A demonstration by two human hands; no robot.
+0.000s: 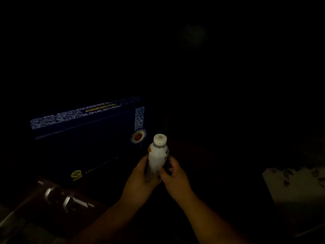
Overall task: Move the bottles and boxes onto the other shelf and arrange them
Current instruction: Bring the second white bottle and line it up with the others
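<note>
Bottle (157, 155) held in both hands, centre of the head view, upright with a slight lean, cap toward me. My left hand (140, 180) wraps the lower body from the left; my right hand (173, 175) closes on it from the right, fingers (161, 170) curled snug against the label, so both grips are narrow and holding the bottle. It sits in the air just right of a large dark blue box (84, 143), which stands on edge with a speckled pale band along its top, a round red seal near the upper right corner and a yellow mark low on its face. Scene very dark; I cannot make out either shelf, nor say which one the box stands on. Progress, as I judge it: one bottle in transit, not yet set down; the blue box may already be placed or may be waiting, cannot tell. A pale patterned object (297, 184) lies at right, possibly another box, too dim to be sure. Glossy brown furniture edge (58, 198) at lower left catches some light. Look of the bottle: white plastic, small, wide white screw cap with a faint square mark on top, grey ring under the cap, a touch of orange print on the left shoulder, dark lettering on the right, unreadable
</note>
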